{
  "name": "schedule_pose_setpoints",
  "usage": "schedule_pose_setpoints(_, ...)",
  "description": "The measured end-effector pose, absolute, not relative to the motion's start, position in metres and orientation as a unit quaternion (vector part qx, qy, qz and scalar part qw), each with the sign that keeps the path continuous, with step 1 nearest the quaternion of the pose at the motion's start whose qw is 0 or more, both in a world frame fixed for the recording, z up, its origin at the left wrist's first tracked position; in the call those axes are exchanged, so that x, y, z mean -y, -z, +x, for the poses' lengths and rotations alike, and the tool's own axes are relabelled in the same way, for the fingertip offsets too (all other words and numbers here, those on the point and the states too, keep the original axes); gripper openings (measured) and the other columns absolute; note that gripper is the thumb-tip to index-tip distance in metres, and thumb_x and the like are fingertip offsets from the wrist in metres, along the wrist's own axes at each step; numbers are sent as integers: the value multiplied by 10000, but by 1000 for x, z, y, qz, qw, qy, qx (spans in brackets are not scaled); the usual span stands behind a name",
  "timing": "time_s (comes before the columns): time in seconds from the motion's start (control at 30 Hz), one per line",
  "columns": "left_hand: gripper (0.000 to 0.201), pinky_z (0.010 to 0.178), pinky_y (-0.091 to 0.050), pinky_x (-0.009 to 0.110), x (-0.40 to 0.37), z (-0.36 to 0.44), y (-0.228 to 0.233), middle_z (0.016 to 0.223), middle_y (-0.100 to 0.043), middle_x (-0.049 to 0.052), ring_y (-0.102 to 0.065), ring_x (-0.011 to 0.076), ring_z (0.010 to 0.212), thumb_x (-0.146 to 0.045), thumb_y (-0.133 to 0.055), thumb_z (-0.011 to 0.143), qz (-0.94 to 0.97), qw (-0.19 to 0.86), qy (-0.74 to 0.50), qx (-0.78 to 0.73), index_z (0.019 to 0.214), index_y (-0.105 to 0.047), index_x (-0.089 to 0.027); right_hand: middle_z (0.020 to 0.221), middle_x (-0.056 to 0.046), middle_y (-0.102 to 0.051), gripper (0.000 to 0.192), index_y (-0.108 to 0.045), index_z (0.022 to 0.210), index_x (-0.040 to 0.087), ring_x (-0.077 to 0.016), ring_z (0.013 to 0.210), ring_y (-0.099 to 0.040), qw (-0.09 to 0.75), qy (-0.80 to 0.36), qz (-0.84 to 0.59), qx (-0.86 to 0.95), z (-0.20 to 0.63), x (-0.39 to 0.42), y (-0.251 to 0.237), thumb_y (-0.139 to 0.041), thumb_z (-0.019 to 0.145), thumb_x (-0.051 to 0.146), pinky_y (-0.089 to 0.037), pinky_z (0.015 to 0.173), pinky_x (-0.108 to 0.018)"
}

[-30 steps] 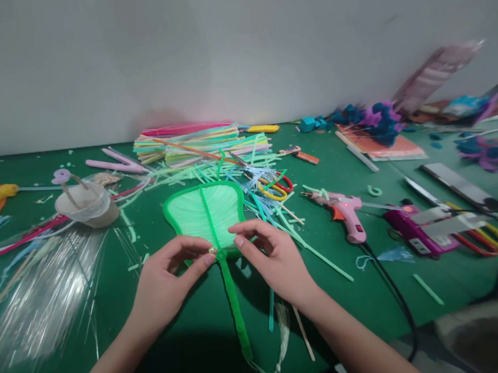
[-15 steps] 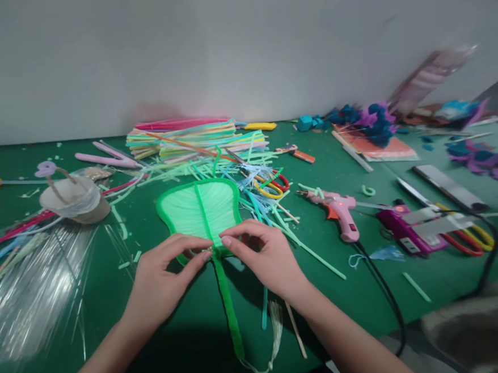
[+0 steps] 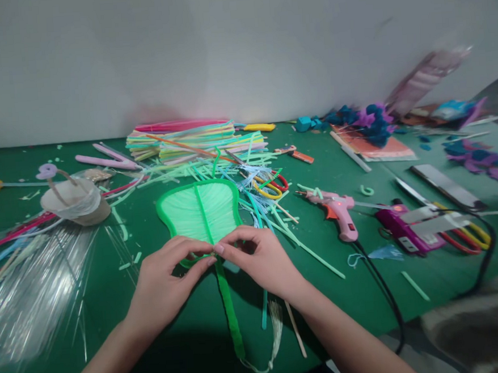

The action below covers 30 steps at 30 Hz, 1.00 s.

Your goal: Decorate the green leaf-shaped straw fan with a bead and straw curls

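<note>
Green fan (image 3: 199,210), pinched at the neck.
Left hand (image 3: 162,286) and right hand (image 3: 263,262) fingertips are closed together on the fan where blade meets handle (image 3: 229,307); pink glue gun (image 3: 336,209) is laid nearby.

A craft workshop: green table (image 3: 167,351) littered with straw stacks (image 3: 194,139), pink glue gun (image 3: 333,209), scissors (image 3: 270,188), felt scraps (image 3: 481,161).

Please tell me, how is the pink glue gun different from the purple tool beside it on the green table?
The pink glue gun is pale pink; the purple tool is dark magenta. The pink glue gun is bare, with an orange trigger, while flat strips lie across the purple tool. The pink glue gun lies nearer the right hand. Both lie on the table, untouched.
</note>
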State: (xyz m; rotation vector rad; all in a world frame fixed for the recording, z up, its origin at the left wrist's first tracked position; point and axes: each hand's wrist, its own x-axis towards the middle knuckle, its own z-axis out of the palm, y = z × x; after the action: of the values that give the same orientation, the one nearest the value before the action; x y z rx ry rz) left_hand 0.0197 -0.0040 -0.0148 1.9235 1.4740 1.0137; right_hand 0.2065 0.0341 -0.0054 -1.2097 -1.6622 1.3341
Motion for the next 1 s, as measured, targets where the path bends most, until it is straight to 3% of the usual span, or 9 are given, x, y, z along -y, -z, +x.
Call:
schedule_pose_setpoints(0.3,80,750,-480,238,5,19,15,877,-705,-29,-647,134,829,-276,-665,867,734,244,-361,-520,944,-680,-265,663,4,-658,205,-764,746,171,-98,580,-463,323,-538,-465,624,207,-36,6,-739,768,373,-321,532,-243)
schedule_pose_setpoints(0.53,53,743,-481,243,5,18,12,861,-696,-31,-644,131,817,-279,-652,876,733,278,-357,-508,924,-671,-269,573,13,-573,331,-756,746,140,-88,530,-379,283,-600,-460,591,209,-37,8,-772,710,469,-263,500,-247)
schedule_pose_setpoints(0.8,75,718,-488,259,6,18,8,831,-696,-13,-647,144,783,-316,-658,867,716,293,-358,-522,895,-687,-252,588,20,-573,375,-750,761,138,-86,551,-412,275,-662,-421,556,213,-38,7,-810,659,494,-289,516,-235)
schedule_pose_setpoints(1.0,99,720,-492,265,7,17,9,869,-696,-4,-647,150,794,-322,-674,854,714,279,-364,-529,926,-676,-254,707,-24,-684,362,-751,746,151,-125,650,-552,317,-683,-414,512,210,-38,6,-818,638,490,-418,644,-266)
